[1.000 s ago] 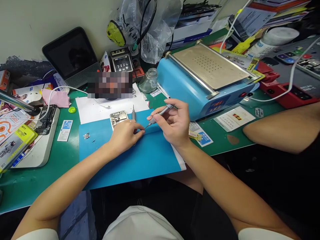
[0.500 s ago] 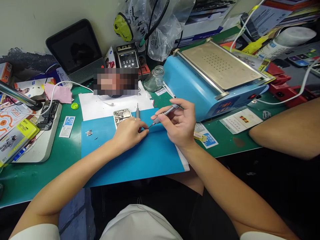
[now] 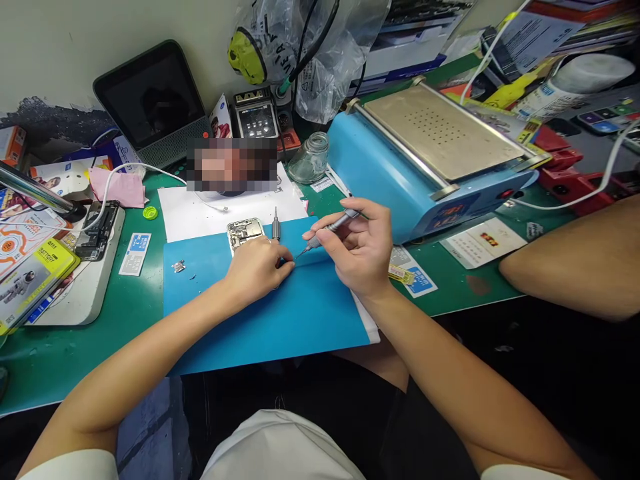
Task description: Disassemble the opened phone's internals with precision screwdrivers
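A grey screwdriver (image 3: 343,220) is pinched in the right hand (image 3: 364,252), its tip over a blue mat (image 3: 280,327), just beside the left hand (image 3: 254,268). An opened phone (image 3: 245,231) is partly hidden by the left hand, whose grip cannot be made out.

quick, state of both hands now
Left hand: over the opened phone; grip cannot be told.
Right hand: closed around a silver screwdriver.

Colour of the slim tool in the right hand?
The slim tool is silvery grey; seen in the head view, the only one.
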A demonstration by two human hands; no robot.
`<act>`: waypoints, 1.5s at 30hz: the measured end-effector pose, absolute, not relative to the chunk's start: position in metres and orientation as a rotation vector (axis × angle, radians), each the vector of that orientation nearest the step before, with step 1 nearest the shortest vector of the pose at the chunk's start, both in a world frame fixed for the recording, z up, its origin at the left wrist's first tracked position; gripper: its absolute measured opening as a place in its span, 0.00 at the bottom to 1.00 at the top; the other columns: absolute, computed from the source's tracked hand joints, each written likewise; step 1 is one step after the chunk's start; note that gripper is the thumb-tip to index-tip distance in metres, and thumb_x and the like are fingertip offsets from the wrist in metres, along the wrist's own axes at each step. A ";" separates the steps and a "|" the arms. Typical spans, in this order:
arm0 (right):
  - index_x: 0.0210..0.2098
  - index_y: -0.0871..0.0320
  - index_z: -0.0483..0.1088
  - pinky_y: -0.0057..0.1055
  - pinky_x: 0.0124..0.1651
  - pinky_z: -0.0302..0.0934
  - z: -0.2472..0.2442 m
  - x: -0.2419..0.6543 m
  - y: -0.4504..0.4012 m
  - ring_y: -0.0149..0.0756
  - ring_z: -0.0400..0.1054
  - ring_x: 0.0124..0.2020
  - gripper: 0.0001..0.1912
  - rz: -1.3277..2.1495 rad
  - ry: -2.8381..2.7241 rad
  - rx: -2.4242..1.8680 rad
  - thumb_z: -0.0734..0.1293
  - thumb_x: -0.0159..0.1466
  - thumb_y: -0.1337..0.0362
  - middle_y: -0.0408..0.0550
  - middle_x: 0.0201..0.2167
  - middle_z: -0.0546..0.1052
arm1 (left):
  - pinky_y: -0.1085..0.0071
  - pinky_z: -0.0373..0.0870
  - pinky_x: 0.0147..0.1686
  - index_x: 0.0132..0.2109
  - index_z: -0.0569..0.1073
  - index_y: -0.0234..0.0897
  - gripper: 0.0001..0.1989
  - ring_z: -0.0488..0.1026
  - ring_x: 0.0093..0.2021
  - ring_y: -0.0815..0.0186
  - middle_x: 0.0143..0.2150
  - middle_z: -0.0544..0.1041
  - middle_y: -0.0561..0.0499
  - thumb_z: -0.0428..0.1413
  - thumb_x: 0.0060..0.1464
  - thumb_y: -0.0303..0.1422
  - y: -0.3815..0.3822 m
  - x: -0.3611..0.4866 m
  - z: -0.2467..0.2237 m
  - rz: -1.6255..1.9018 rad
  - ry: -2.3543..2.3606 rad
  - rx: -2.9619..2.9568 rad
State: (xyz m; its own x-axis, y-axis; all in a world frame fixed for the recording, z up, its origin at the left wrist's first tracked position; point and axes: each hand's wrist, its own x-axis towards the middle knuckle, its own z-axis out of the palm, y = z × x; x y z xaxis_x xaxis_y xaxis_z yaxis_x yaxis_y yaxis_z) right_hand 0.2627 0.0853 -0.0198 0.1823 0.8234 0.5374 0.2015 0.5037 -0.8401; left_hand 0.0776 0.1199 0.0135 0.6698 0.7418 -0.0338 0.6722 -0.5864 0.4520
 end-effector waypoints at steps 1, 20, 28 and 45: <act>0.55 0.44 0.62 0.32 0.33 0.77 -0.020 0.263 0.085 0.35 0.80 0.34 0.19 0.560 -1.349 -0.984 0.71 0.68 0.60 0.41 0.37 0.79 | 0.67 0.68 0.35 0.43 0.84 0.39 0.08 0.75 0.37 0.60 0.33 0.80 0.50 0.60 0.63 0.32 0.120 0.078 0.013 0.217 1.104 2.461; 0.57 0.46 0.64 0.28 0.32 0.76 -0.022 0.264 0.087 0.33 0.80 0.35 0.23 0.533 -1.378 -0.883 0.71 0.67 0.67 0.40 0.38 0.81 | 0.67 0.67 0.36 0.46 0.83 0.37 0.07 0.75 0.36 0.62 0.33 0.81 0.51 0.60 0.63 0.30 0.112 0.060 0.021 0.323 1.156 2.415; 0.58 0.45 0.65 0.28 0.31 0.77 -0.019 0.260 0.084 0.33 0.81 0.34 0.25 0.573 -1.357 -0.783 0.71 0.66 0.71 0.40 0.38 0.81 | 0.69 0.60 0.32 0.43 0.83 0.38 0.08 0.75 0.34 0.63 0.30 0.80 0.52 0.63 0.63 0.36 0.107 0.068 0.014 0.343 1.097 2.393; 0.59 0.44 0.64 0.27 0.33 0.78 -0.019 0.260 0.082 0.32 0.81 0.34 0.27 0.568 -1.402 -0.793 0.72 0.65 0.73 0.40 0.39 0.81 | 0.70 0.60 0.32 0.41 0.83 0.39 0.08 0.76 0.32 0.66 0.32 0.81 0.52 0.59 0.66 0.34 0.105 0.068 0.000 0.443 1.031 2.420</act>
